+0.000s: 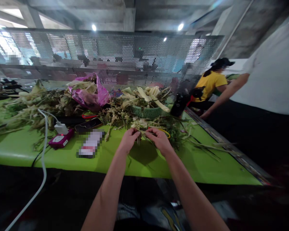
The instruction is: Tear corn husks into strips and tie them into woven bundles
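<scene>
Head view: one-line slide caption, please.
Left hand and right hand pinch plant stems above a green table, with a heaped green basket and pink bag beyond.

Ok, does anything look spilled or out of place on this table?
Loose stalks lie on the right of the table, outside the green basket, looking untidy, possibly spilled. The white cable droops over the front edge. No damage stands out.

Held both forearms (110, 186) across the near edge of the surface (207, 166), angled left hand (128, 140) and right hand (162, 141) inward, and pinched with each.
</scene>
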Motion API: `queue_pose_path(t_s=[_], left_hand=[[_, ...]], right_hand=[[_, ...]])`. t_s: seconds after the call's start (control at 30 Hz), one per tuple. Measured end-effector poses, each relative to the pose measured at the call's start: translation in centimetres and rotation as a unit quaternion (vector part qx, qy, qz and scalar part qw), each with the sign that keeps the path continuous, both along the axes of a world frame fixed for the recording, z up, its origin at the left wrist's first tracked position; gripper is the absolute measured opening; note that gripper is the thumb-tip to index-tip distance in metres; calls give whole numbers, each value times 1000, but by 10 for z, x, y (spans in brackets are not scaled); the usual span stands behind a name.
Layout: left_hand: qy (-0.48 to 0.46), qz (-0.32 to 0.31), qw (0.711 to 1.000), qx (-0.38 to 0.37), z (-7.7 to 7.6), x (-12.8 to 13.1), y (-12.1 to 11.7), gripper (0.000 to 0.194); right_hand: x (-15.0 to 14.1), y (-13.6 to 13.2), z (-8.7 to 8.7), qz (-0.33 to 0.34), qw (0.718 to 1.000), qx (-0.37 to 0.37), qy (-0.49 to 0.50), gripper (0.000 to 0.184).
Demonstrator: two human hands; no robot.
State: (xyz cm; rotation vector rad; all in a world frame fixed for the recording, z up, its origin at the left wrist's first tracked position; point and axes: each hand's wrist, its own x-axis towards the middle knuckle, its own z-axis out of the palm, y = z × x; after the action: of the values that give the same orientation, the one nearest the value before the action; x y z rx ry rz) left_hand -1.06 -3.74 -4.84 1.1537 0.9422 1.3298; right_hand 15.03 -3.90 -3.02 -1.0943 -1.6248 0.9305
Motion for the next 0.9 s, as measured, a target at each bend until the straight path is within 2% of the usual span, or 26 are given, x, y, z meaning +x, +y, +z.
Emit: queue_pose_path(t_s=[0.17, 0.33, 0.5, 0.6, 0.73, 0.9], left_hand=[[43, -19, 999, 18, 6, 1, -5, 21], [33, -45, 998, 6, 9, 2, -7, 22], [21, -19, 999, -21, 8, 2, -7, 22], [20, -13, 1000, -18, 8, 2, -6, 23], [15, -17, 1000, -21, 7, 2, -7, 27], [9, -35, 999, -36, 2, 2, -7, 34]], right_hand=[[2, 3, -2, -44, 999, 14, 13, 24], [3, 5, -5, -58, 998, 18, 28, 24], [3, 2, -2, -37, 997, -2, 69, 33], [2, 0, 0, -11, 998, -19, 59, 27], [0, 1, 1, -5, 999, -13, 40, 23], [2, 1, -1, -9, 999, -9, 41, 27]])
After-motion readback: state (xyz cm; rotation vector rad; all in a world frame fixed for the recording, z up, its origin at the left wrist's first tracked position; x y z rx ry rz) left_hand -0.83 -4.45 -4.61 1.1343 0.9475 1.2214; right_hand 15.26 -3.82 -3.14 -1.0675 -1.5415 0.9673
